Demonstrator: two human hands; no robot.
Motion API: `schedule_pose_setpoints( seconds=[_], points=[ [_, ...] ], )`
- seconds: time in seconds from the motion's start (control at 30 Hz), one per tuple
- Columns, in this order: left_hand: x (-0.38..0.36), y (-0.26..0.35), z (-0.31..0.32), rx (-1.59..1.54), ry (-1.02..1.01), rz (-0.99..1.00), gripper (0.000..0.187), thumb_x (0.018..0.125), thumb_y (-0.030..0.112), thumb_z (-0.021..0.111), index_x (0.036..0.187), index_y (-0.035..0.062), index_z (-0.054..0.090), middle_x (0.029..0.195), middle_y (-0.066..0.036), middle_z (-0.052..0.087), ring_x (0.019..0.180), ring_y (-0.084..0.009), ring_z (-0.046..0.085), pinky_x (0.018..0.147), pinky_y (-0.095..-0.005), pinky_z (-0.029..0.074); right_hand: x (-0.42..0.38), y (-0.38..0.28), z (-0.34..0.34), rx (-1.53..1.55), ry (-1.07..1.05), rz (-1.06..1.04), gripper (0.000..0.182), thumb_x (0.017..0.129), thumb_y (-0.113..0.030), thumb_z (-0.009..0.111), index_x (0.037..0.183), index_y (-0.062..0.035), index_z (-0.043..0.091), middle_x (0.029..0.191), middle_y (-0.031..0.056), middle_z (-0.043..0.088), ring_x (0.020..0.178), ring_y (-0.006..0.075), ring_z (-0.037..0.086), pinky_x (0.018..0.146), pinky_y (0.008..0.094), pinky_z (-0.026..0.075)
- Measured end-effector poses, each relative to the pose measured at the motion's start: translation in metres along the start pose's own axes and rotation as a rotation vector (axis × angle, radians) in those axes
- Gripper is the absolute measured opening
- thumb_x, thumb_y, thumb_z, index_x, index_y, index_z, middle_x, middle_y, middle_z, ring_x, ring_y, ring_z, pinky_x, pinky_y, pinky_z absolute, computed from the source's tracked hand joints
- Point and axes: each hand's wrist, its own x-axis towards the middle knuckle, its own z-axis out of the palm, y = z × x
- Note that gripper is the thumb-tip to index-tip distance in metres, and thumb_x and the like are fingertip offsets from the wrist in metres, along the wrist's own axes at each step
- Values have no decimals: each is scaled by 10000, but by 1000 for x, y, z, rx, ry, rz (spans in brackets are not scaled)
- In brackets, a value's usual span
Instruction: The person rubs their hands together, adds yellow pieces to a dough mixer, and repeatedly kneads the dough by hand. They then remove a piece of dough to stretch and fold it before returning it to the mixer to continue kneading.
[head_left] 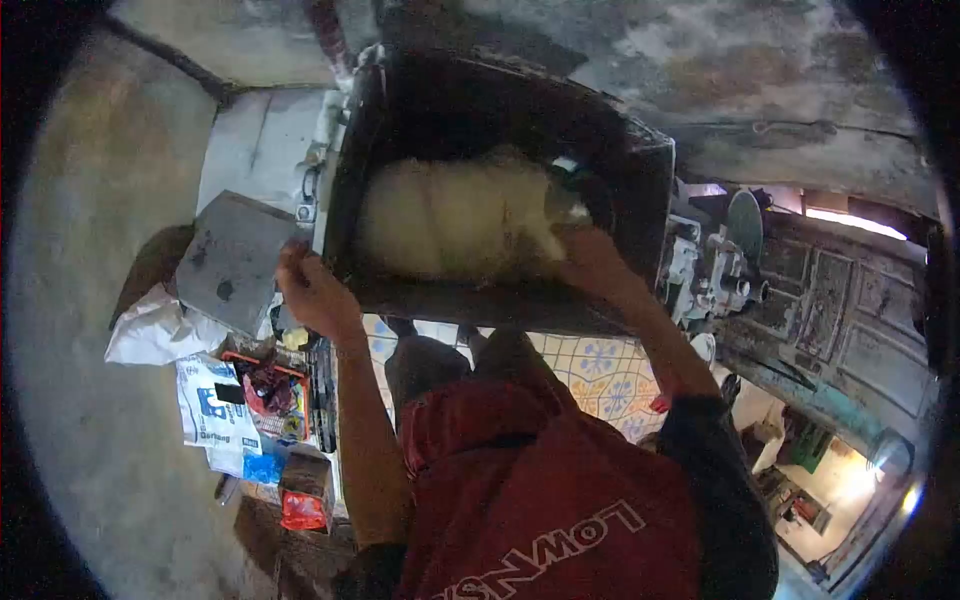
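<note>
A large pale, dough-like mass [450, 220], smeared by motion, lies in a deep dark trough [510, 308] in front of me. My right hand [590, 258] reaches over the near side of the trough to the right end of the mass. Its fingers are blurred and partly hidden there. At the trough's left edge, beside a grey flat board [228, 262], my left hand [315, 292] is closed with its fingers curled. What it holds, if anything, I cannot make out.
White metal fittings [318, 165] run along the trough's left side. Worn machine parts [720, 275] stick out at its right. On the left lie a white sack [160, 328], a printed bag [212, 405] and a red packet [303, 510]. Patterned tiles [590, 375] cover the floor.
</note>
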Motion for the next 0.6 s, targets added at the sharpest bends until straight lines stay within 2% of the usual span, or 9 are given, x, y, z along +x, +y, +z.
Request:
schedule_pose_setpoints(
  seconds=[0.03, 0.1, 0.13, 0.23, 0.33, 0.43, 0.53, 0.6],
  points=[
    [-1, 4, 3, -29, 2, -46, 249, 908, 78, 454, 1081, -41, 587, 1026, -156, 627, 914, -244, 608, 808, -352, 481, -15, -3, -5, 91, 76, 91, 481, 809, -302, 672, 1208, -70, 535, 1149, 185, 589, 1069, 357, 569, 930, 449, 450],
    [-1, 18, 3, -80, 5, -138, 265, 911, 100, 444, 1090, -40, 582, 1025, -164, 629, 914, -252, 609, 814, -350, 484, -38, -20, -25, 172, 188, 24, 453, 824, -281, 656, 1205, -68, 537, 1160, 186, 586, 1051, 351, 585, 900, 423, 478],
    [2, 18, -2, 112, -63, 32, 280, 916, 107, 437, 1116, -39, 568, 1040, -169, 627, 921, -252, 608, 820, -350, 491, -47, -27, -35, 213, 247, -10, 439, 831, -271, 649, 1203, -66, 537, 1166, 186, 584, 1043, 348, 593, 884, 410, 492],
    [4, 17, -1, 97, -62, -20, 275, 922, 93, 445, 1132, -37, 565, 1057, -167, 629, 938, -247, 611, 816, -352, 495, -69, -26, -53, 628, 237, 213, 320, 862, -231, 613, 1131, -62, 580, 1106, 168, 608, 930, 318, 635, 785, 381, 529],
    [1, 22, 0, 31, -73, -82, 280, 930, 93, 443, 1143, -45, 562, 1070, -167, 627, 944, -239, 610, 831, -349, 485, -78, -6, -54, 418, 353, 325, 209, 883, -197, 582, 1036, -60, 622, 1012, 145, 636, 859, 278, 646, 718, 371, 527],
    [3, 17, -4, 100, -84, 2, 273, 934, 100, 455, 1139, -47, 560, 1062, -159, 626, 938, -231, 606, 833, -342, 483, -81, -6, -47, 364, 327, 277, 185, 897, -215, 575, 961, -52, 634, 936, 125, 647, 805, 275, 641, 679, 377, 515],
    [1, 1, -5, 43, -76, 54, 260, 931, 101, 484, 1131, -48, 559, 1047, -156, 626, 939, -228, 602, 828, -338, 481, -81, 8, -18, -50, 239, 15, 187, 894, -219, 578, 958, -51, 630, 922, 128, 651, 810, 284, 642, 685, 381, 514],
    [1, 1, -5, 36, -60, 48, 252, 927, 100, 503, 1123, -49, 561, 1035, -158, 625, 935, -226, 599, 823, -334, 478, -79, 10, -8, 11, 228, 82, 195, 898, -223, 569, 974, -54, 627, 935, 125, 651, 810, 294, 644, 695, 385, 517]
  ],
)
